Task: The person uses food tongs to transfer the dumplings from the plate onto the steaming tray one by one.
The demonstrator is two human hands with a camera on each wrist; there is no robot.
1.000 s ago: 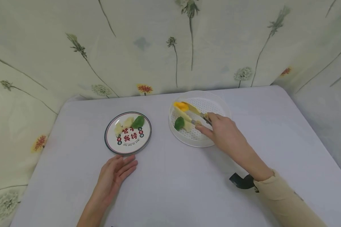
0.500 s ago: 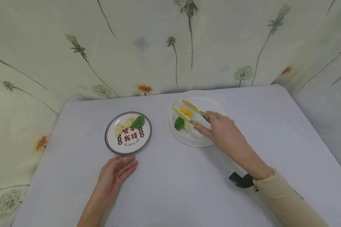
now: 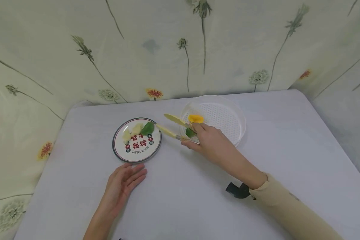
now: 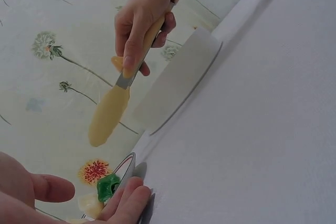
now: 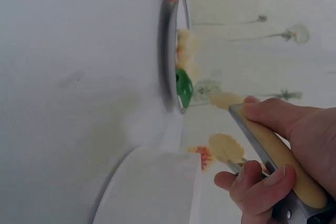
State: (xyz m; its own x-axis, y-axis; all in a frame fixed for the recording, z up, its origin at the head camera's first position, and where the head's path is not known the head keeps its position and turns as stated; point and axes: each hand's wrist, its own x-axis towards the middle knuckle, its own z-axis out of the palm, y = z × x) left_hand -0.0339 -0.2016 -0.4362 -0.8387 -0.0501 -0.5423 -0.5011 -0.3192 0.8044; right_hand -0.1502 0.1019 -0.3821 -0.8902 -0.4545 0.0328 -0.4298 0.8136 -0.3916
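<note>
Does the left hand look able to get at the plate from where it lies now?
Probably yes. The left hand lies flat on the table just in front of the plate, fingertips at its near rim, with nothing between them. The right hand holds the tongs on the plate's far side.

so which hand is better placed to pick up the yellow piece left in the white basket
The right hand. It already grips the tongs, open and empty between the plate and the white basket, close to the yellow piece. The left hand rests flat on the table below the plate, without a tool.
</note>
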